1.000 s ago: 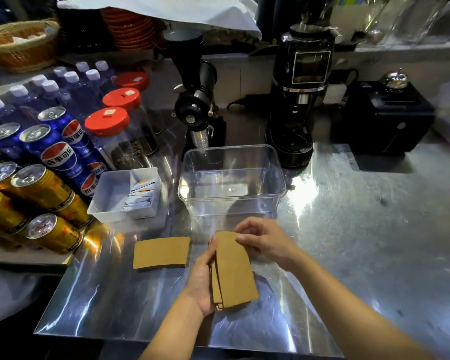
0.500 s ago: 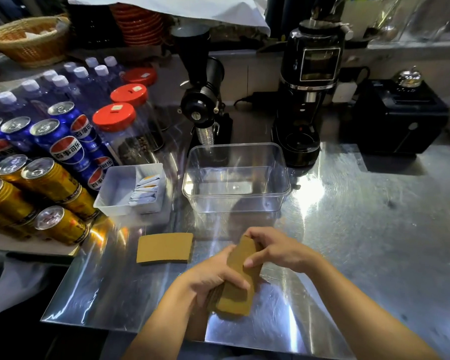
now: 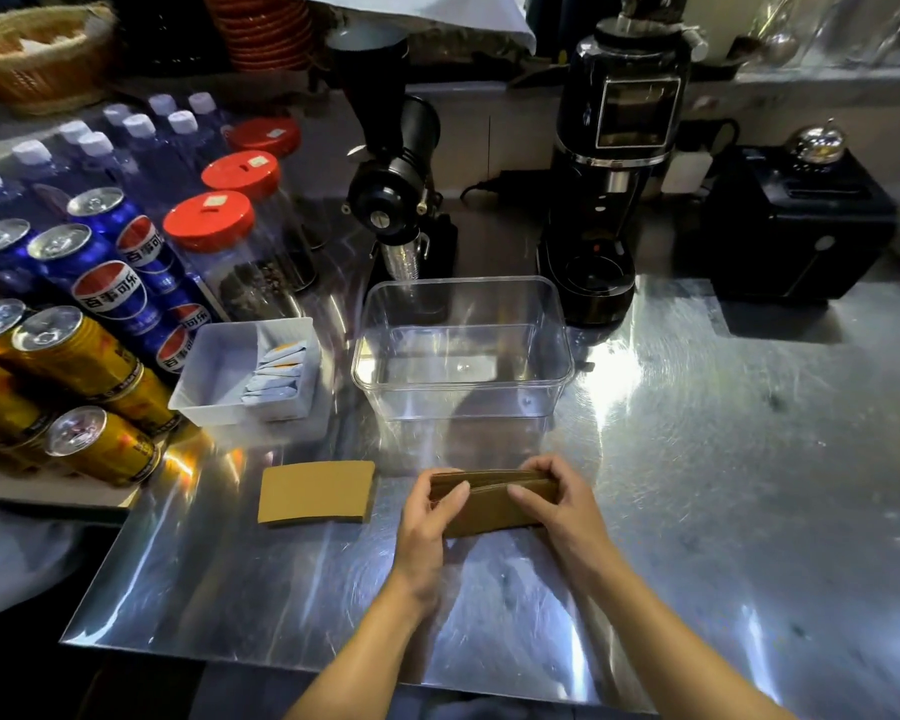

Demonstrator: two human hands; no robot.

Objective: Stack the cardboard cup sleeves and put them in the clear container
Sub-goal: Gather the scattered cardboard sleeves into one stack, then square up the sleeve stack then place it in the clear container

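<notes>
A stack of brown cardboard cup sleeves (image 3: 489, 504) stands on its long edge on the steel counter, held between both hands. My left hand (image 3: 430, 517) grips its left end and my right hand (image 3: 562, 504) grips its right end. One more flat sleeve (image 3: 317, 492) lies alone on the counter to the left of my hands. The clear container (image 3: 463, 350) sits empty just beyond the stack, its opening facing up.
A white tray of sachets (image 3: 248, 374) stands left of the container. Soda cans (image 3: 100, 283) and red-lidded jars (image 3: 214, 226) crowd the left side. Two black grinders (image 3: 609, 174) and a black box (image 3: 796, 220) line the back. The counter's front edge (image 3: 281, 662) is near.
The stack was turned from lying lengthwise toward me to standing crosswise on its edge. Both hands shifted to grip its two ends. The lone sleeve stayed put.
</notes>
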